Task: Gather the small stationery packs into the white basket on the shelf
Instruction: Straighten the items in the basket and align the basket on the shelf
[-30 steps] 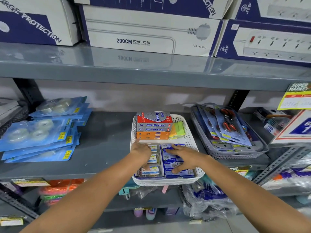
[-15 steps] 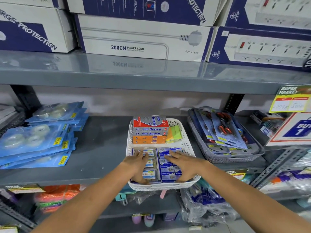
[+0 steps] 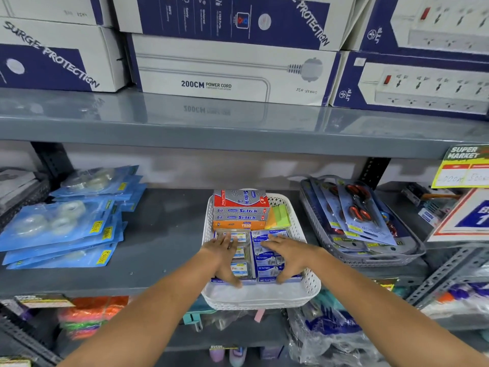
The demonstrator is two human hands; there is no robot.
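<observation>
— What is nearest?
— Two bare forearms rise from the lower edge toward mid-frame. The left hand (image 3: 223,256) lies on the clear packs (image 3: 240,268), fingers spread and nearly straight, thumb at their near end. It is released, grasping nothing.
— And the other?
— The right hand (image 3: 287,256) rests the same way on the blue packs (image 3: 266,260) just beside them. Its fingers are splayed flat, the thumb is low at the near end, and nothing is clasped.
— Where do the packs sit?
— In two rows side by side inside the white basket (image 3: 260,300), at centre frame on the grey shelf (image 3: 164,245). A bare strip of basket floor shows in front of them.
— Farther in?
— Stacked boxes (image 3: 239,210) fill the basket's far left corner, right behind the clear packs, with green and orange notes (image 3: 279,215) to their right.
— Around the basket?
— Tape cards (image 3: 53,223) are piled at the left of the frame, apart from it. A grey tray (image 3: 381,260) of scissors (image 3: 357,211) stands near it on the right.
— Beyond that?
— An upper shelf (image 3: 185,125) carries power-cord cartons (image 3: 227,72) across the top of the frame.
</observation>
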